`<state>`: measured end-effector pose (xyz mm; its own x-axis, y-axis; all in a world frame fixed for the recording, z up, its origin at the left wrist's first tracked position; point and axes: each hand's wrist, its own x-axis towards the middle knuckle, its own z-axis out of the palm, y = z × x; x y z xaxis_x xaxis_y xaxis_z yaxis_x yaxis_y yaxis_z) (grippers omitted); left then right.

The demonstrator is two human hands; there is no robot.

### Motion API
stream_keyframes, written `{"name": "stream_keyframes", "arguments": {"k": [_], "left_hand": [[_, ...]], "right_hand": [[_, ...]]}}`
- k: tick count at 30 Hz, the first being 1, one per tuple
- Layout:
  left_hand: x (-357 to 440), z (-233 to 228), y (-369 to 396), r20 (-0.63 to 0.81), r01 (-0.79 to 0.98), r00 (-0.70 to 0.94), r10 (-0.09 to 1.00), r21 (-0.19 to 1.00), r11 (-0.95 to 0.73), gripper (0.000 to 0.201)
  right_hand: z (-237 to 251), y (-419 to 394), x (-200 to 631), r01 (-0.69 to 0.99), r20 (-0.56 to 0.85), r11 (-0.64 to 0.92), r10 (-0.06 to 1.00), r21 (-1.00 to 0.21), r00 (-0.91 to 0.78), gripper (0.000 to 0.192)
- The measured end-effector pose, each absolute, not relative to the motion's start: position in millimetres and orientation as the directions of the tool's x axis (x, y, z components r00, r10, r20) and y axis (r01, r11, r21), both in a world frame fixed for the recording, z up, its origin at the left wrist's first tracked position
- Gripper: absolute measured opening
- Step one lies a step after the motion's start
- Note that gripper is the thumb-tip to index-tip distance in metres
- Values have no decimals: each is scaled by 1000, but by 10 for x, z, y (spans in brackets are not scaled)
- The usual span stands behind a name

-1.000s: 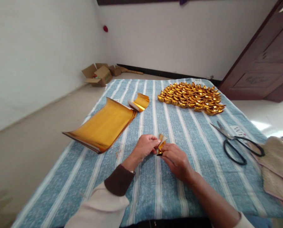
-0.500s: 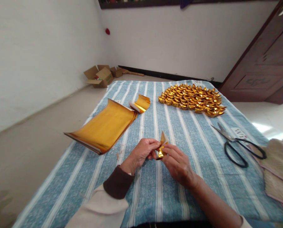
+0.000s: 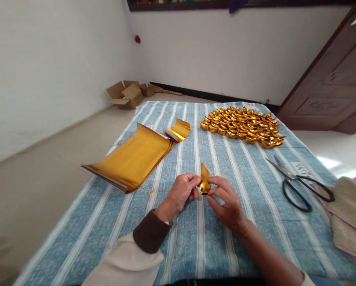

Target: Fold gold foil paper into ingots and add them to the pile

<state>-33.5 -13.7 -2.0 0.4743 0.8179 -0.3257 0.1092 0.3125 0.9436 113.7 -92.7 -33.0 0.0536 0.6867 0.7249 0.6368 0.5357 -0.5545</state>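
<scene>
Gold foil paper (image 3: pixel 205 183), partly folded into a small pointed shape, sits pinched between both hands just above the blue-and-white striped cloth (image 3: pixel 195 246) that covers the table. The left hand (image 3: pixel 182 192) grips the piece from its left side, thumb and fingertips closed on the lower edge, the other fingers curled in beneath. The right hand (image 3: pixel 227 202) meets it from the other side, thumb and forefinger closed on the same fold, the remaining fingers loosely bent. One pointed corner of the paper stands up above the fingertips, slightly tilted.

To the left of the hands and farther from the person, a stack of gold foil sheets (image 3: pixel 133 159) lies on the cloth with its far edge curling upward. Just beyond that stack rests a smaller curled piece of foil (image 3: pixel 179 130), its white back partly showing. Across the cloth toward the far right edge, a dense cluster of folded gold ingots (image 3: pixel 243 126) is laid out in rows. Black-handled scissors (image 3: pixel 297 182) lie to the right of the hands, well apart from them, blades pointing away from the person. Woven mats (image 3: pixel 349 214) overlap at the table's right edge, just beside the scissor handles. On the floor by the far wall stand open cardboard boxes (image 3: pixel 127 94).
</scene>
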Motion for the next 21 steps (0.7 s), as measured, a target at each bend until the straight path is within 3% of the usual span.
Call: {"name": "stream_keyframes", "arguments": {"k": [3, 8, 12, 21], "left_hand": [[-307, -19, -161, -315, 85, 447, 837, 947, 311, 19], [-265, -22, -189, -297, 65, 412, 861, 952, 298, 20], [-248, -39, -204, -278, 64, 385, 880, 959, 275, 22], [-195, -67, -253, -262, 67, 367, 893, 965, 255, 21]], "right_hand": [[-349, -921, 1126, 605, 677, 480, 723, -635, 137, 6], [-413, -910, 1131, 495, 548, 384, 802, -780, 240, 19], [-415, -904, 1134, 448, 471, 330, 846, -831, 250, 9], [-374, -865, 1135, 183, 277, 227, 904, -956, 325, 17]]}}
